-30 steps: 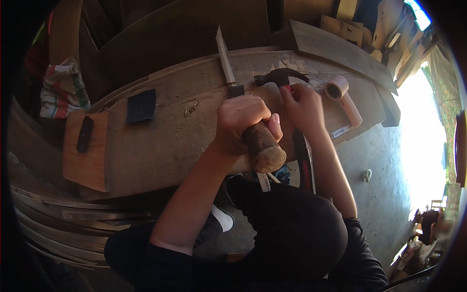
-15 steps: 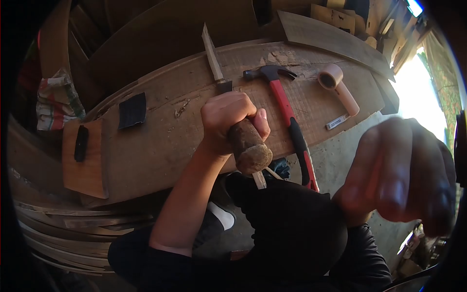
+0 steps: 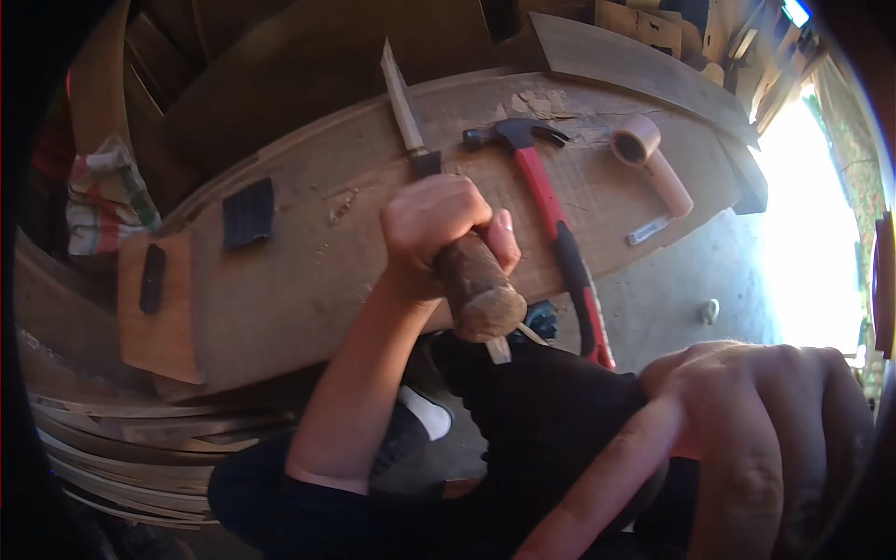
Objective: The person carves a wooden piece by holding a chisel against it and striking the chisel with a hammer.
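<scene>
My left hand (image 3: 437,219) is wrapped round what looks like a chisel, its brown wooden handle (image 3: 478,285) pointing toward me. A pale, pointed blade (image 3: 401,103) with a black collar (image 3: 427,165) juts out beyond the fist over the board. Past the handle's butt, a short pale end (image 3: 499,350) of something shows. My right hand (image 3: 737,439) hangs close to the camera at lower right, fingers apart and holding nothing. Nearest to it lies a claw hammer (image 3: 546,191) with a red and black handle, not touched by either hand.
On the wooden board (image 3: 317,289) lie a dark sheet piece (image 3: 247,215), a tape dispenser (image 3: 651,166) and a small white label-like strip (image 3: 649,230). A wooden block (image 3: 159,327) with a black piece (image 3: 152,280) is at left. Stacked strips (image 3: 131,457) lie lower left.
My right hand has come lower and its fingers have spread, one now pointing to the lower left. The left hand keeps its grip, nearly still.
</scene>
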The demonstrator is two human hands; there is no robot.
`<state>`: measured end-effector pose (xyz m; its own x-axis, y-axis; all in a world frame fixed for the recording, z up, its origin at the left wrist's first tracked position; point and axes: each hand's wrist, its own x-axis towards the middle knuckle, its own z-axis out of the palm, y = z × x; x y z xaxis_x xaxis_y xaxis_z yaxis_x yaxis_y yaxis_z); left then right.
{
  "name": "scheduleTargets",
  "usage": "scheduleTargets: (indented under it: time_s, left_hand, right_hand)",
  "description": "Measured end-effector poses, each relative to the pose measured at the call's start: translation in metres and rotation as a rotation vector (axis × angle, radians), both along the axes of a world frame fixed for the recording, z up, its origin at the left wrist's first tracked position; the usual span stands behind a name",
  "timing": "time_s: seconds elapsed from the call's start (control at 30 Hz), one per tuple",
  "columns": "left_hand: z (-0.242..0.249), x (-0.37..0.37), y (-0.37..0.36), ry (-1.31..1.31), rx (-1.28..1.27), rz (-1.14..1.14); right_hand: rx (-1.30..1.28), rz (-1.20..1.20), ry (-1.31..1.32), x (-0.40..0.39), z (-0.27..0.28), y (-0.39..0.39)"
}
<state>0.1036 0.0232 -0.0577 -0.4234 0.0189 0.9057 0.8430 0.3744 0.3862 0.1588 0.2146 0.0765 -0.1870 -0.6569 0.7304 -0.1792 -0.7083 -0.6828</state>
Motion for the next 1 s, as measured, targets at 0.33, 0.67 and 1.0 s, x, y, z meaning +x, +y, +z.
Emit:
scheduleTargets:
  time_s: [0.33, 0.67, 1.0]
  left_hand:
    - [0.008, 0.003, -0.002, -0.035, 0.056, -0.020]
    - [0.003, 0.002, -0.006, -0.036, 0.044, 0.010]
    - [0.001, 0.002, -0.007, -0.032, 0.058, 0.008]
  right_hand:
    - [0.015, -0.429, -0.387, -0.034, -0.056, 0.015]
    - [0.900, -1.637, 0.393, -0.066, -0.150, 0.002]
    - [1.144, -1.572, 0.167, -0.075, -0.154, 0.003]
